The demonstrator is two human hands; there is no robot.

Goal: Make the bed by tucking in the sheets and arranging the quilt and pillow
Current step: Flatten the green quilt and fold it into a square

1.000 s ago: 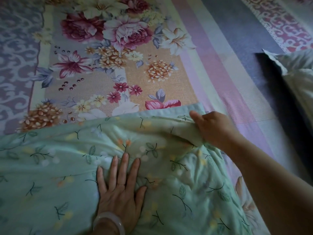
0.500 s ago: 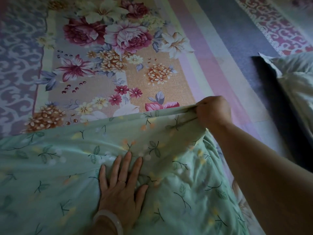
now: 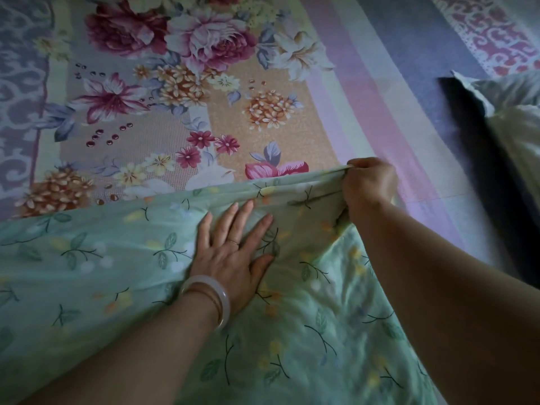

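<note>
1. Soft, dim light is lying over the whole bed, showing brightest on the flowered sheet (image 3: pixel 190 97) beyond both hands and dimming towards the near side.
2. The left hand (image 3: pixel 233 258) and right hand (image 3: pixel 369 185) are catching that light on their backs, while the forearms behind them are sitting in deep shadow.
3. The pale bangle (image 3: pixel 216 290) on the left wrist is giving off a faint sheen.
4. The quilt (image 3: pixel 102 258) under the left hand is looking muted and slightly soft.
5. Right of the right hand, a black shadow (image 3: pixel 482 159) is running beside the pillow (image 3: pixel 517 121), which is smearing with blur.
6. The sheet's stripes beyond the right hand are bowing with the wide lens.
</note>
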